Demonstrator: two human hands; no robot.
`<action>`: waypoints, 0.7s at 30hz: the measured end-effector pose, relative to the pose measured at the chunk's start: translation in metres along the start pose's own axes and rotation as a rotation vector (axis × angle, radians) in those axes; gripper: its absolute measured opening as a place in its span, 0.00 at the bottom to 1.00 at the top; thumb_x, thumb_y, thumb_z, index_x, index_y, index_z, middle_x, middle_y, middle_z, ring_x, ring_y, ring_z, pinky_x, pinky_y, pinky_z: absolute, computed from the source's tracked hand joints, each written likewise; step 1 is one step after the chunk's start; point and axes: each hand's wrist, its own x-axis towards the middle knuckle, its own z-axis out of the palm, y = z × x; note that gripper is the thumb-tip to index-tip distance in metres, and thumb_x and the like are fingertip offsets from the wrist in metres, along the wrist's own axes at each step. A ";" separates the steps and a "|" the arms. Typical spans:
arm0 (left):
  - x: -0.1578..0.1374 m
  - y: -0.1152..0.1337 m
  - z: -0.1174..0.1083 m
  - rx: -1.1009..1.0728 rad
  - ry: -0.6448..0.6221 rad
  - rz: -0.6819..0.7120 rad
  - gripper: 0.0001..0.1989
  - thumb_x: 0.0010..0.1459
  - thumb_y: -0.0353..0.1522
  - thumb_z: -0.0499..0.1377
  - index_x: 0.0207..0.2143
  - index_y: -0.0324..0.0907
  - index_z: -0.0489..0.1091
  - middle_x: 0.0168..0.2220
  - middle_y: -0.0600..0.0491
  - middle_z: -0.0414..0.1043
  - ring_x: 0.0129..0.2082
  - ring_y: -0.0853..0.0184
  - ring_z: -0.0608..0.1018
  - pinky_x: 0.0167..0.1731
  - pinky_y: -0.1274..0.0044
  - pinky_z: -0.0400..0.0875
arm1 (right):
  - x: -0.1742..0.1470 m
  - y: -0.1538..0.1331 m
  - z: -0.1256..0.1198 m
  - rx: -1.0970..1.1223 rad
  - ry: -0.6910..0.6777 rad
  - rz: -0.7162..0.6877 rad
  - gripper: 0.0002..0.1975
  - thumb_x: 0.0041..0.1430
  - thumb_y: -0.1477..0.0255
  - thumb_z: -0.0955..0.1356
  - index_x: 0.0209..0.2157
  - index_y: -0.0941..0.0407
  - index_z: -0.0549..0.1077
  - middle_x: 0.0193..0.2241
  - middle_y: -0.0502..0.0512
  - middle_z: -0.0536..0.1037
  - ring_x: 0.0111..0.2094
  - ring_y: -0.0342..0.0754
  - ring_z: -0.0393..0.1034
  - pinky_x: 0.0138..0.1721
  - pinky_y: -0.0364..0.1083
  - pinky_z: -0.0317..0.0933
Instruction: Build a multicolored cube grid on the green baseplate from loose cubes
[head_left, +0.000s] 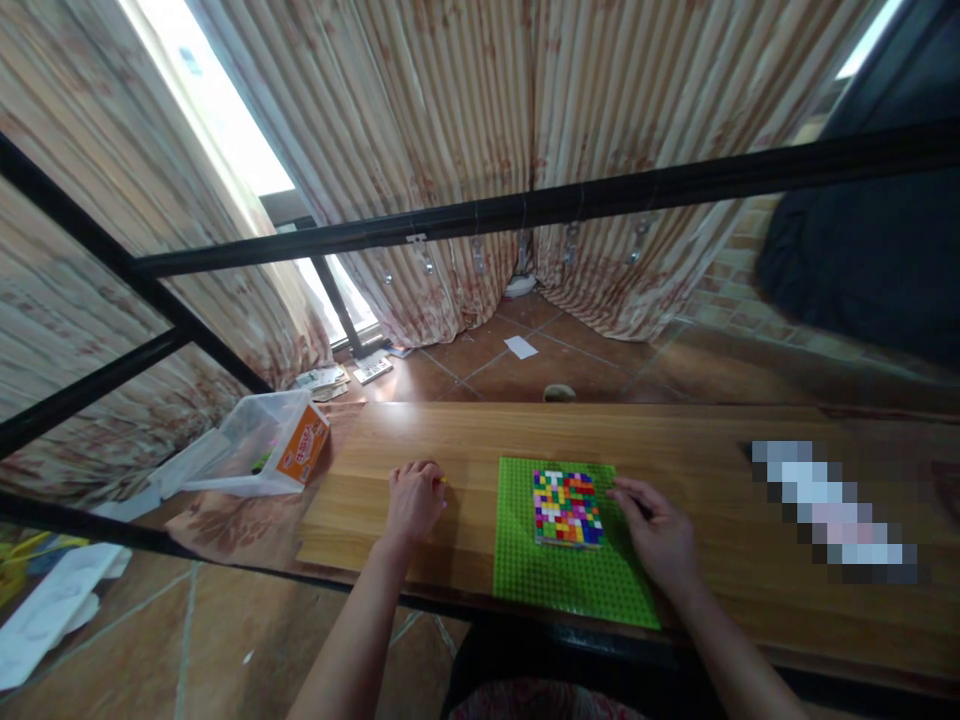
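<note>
A green studded baseplate (574,592) lies on the wooden table, bearing a square block of small multicoloured toy bricks (568,508). To the left of the plate, my left hand (415,502) rests over the tabletop with its fingers curled closed. A bit of a yellow brick (442,480) shows at its fingertips, and a tiny pinkish spot shows just below. My right hand (664,535) is at the plate's right edge, thumb and forefinger pinched together beside the bricks. Whatever may be between those fingertips is too small to make out.
A clear plastic box (259,430) with an orange label stands on the left end of the table (450,430). A pixelated, blurred-out object (832,512) lies on the right. A black metal rail (525,212) crosses behind the table, with curtains (450,120) beyond.
</note>
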 end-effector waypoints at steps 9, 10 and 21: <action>-0.018 0.023 -0.011 -0.342 0.179 0.095 0.08 0.58 0.34 0.52 0.33 0.43 0.69 0.41 0.48 0.73 0.43 0.61 0.73 0.46 0.70 0.64 | 0.000 -0.007 0.003 0.135 0.015 0.028 0.17 0.53 0.57 0.67 0.37 0.55 0.75 0.33 0.58 0.81 0.38 0.54 0.76 0.41 0.53 0.68; -0.024 0.030 -0.013 -0.419 0.175 0.079 0.08 0.58 0.35 0.52 0.33 0.43 0.69 0.39 0.49 0.73 0.41 0.61 0.74 0.43 0.71 0.66 | 0.001 -0.010 0.003 0.141 0.020 0.028 0.16 0.53 0.58 0.67 0.36 0.55 0.76 0.33 0.58 0.81 0.37 0.54 0.76 0.41 0.53 0.68; -0.071 0.116 -0.011 -1.375 -0.340 -0.247 0.17 0.47 0.45 0.63 0.27 0.40 0.71 0.24 0.55 0.68 0.26 0.70 0.68 0.27 0.80 0.62 | -0.046 -0.120 -0.018 0.116 -0.332 -0.280 0.09 0.60 0.68 0.66 0.41 0.50 0.76 0.37 0.54 0.79 0.41 0.48 0.72 0.43 0.47 0.66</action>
